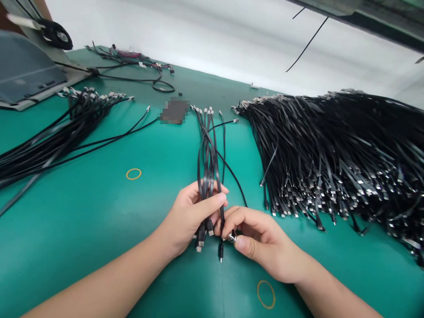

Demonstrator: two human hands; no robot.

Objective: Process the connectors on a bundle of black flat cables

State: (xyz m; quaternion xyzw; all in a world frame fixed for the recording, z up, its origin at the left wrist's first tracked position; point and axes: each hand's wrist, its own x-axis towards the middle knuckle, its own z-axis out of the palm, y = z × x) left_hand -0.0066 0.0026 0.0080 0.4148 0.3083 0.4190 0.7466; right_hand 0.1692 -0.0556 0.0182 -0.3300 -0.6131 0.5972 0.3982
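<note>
In the middle of the green work surface, my left hand [191,215] is closed round a small bundle of flat black cables [207,154]. Their pale plugs point away from me, and the other connector ends [200,245] stick out below the fingers. My right hand [258,236] is closed beside them, with a shiny metal connector [232,237] between thumb and fingers. One black connector [221,252] hangs just left of that thumb. Which cable the shiny connector belongs to is partly hidden by the fingers.
A big heap of black cables [323,146] spreads over the right side. Another cable bundle [58,132] lies at left. Tangled wires [135,62] sit at the back near a grey bin [21,68]. Two yellow rings [133,174] show on the green surface [160,281].
</note>
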